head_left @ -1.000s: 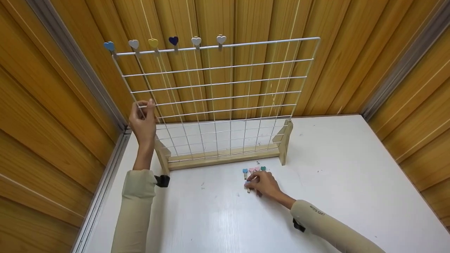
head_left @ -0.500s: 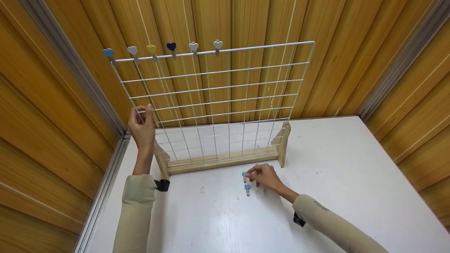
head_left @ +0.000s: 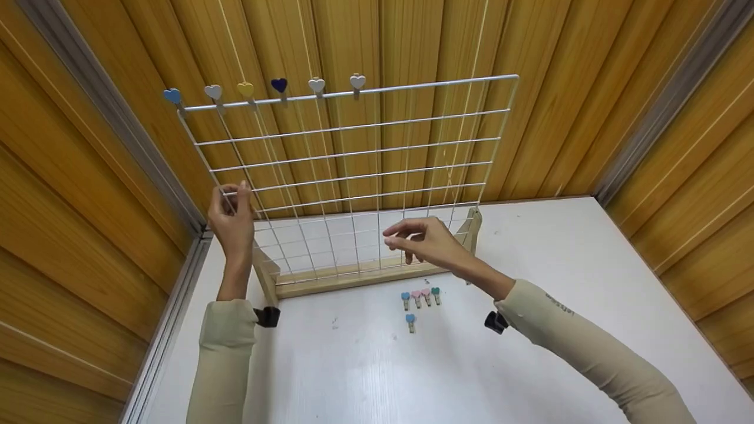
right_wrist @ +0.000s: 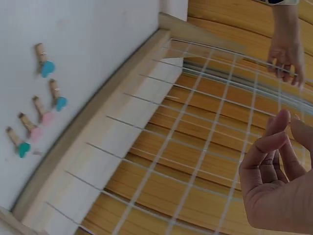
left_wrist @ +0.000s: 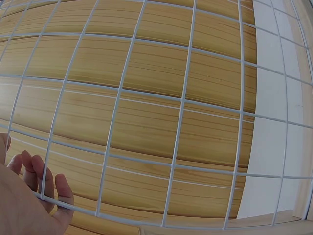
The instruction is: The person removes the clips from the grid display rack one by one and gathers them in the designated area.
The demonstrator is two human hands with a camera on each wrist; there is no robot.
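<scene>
My left hand (head_left: 232, 221) grips the left side of a white wire grid (head_left: 364, 128), its fingers bent around the edge wire in the left wrist view. My right hand (head_left: 433, 241) is raised in front of the grid's lower part, thumb and forefinger tips brought close together. A small pale spot shows at those tips; I cannot tell whether it is a held clip. Below, on the white table, lie several small wooden clothespins with heart tops: blue (head_left: 405, 297), pink, green (head_left: 436, 292), and a lower blue one (head_left: 410, 321). More heart clothespins, such as a dark blue one (head_left: 279, 86), line the grid's top wire.
A wooden stand (head_left: 330, 287) carries the grid, with an upright foot at each end. Yellow wooden panels (head_left: 554, 106) rise behind and at both sides of the white table (head_left: 353, 377). The top wire's right half bears no clothespins.
My right hand has risen from the clothespins on the table to the grid's front, uncovering the pink and green ones. My left hand keeps its grip on the grid's side.
</scene>
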